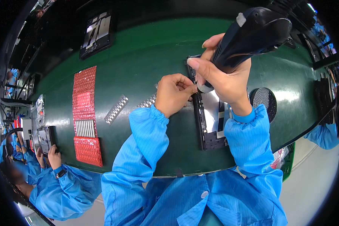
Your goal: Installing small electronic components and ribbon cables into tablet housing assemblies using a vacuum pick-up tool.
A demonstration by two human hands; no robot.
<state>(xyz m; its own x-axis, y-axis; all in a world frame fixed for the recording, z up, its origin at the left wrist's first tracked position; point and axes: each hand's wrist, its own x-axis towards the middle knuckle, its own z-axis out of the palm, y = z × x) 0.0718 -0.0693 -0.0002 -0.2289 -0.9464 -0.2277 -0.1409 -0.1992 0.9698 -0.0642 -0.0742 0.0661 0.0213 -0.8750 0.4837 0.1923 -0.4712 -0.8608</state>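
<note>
My right hand [229, 81] is wrapped round a black handheld tool [252, 35] with a grey round end. The tool slants down to the left, its end close over the left edge of an opened device [213, 109] with a black frame and silver panel; I cannot make out the tool's exact kind. Beside that edge, my left hand [175, 93] has thumb and fingers pinched together near the tool's end. Whatever lies in the pinch is too small or hidden to name. My right hand and forearm cover part of the device.
Left of my hands lie two strips of small pieces [116, 109] [147, 101] and red bubble wrap [87, 150] with a striped strip. A round black dish [273, 103] stands at right. Another opened device [96, 35] lies at the far left. A co-worker's hands [53, 156] hold a device.
</note>
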